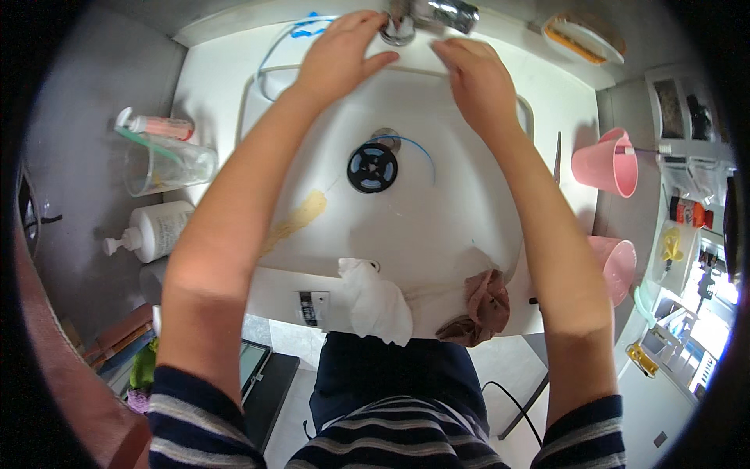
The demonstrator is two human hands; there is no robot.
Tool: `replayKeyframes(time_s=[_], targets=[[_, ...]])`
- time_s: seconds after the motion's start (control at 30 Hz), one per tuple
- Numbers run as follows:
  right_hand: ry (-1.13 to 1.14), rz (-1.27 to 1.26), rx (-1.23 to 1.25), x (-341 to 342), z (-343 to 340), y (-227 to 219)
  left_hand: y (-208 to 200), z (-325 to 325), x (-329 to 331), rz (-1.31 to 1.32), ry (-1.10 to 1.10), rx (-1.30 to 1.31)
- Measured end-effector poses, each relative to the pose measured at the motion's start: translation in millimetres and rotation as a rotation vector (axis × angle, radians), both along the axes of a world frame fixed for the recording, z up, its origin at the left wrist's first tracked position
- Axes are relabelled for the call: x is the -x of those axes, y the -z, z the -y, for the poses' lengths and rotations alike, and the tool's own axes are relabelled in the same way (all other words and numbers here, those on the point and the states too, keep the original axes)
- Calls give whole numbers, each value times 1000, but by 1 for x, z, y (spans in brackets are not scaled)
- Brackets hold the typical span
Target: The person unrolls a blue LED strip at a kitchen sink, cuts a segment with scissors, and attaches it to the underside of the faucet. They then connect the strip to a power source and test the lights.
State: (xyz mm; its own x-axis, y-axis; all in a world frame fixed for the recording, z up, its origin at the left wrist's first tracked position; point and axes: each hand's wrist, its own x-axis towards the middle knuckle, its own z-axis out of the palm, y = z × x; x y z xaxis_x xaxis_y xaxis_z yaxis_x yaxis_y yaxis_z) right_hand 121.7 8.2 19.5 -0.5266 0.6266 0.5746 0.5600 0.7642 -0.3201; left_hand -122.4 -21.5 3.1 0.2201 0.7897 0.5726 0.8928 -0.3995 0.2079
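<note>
My left hand reaches to the chrome faucet at the back of the white sink. Its fingers are stretched out, their tips at the faucet's left side, and the thumb stands apart. Just right of the faucet base is my right hand, fingers bent and tips blurred; whether it holds anything cannot be made out. Below both hands, a black reel with a thin blue line lies by the drain. A pale hose curves behind my left wrist, near a crumpled blue piece.
A white cloth and a brown cloth hang over the front rim. Left stand a clear cup, a pink tube and a white pump bottle. Pink cups line the right side. A yellowish strip lies in the basin.
</note>
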Motion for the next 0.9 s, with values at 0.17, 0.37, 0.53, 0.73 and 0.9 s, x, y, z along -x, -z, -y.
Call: replayKeyframes(time_s=[0.17, 0.37, 0.53, 0.73, 0.9], targets=[[72, 82, -69, 22, -20, 8, -9, 4, 9, 171, 35, 320], [105, -34, -16, 29, -30, 9, -14, 3, 2, 151, -33, 412], [152, 81, -72, 25, -49, 37, -11, -3, 4, 115, -17, 357], [196, 172, 22, 27, -45, 26, -8, -10, 3, 243, -39, 415], [176, 302, 332, 25, -44, -1, -4, -19, 10, 505, -46, 551]])
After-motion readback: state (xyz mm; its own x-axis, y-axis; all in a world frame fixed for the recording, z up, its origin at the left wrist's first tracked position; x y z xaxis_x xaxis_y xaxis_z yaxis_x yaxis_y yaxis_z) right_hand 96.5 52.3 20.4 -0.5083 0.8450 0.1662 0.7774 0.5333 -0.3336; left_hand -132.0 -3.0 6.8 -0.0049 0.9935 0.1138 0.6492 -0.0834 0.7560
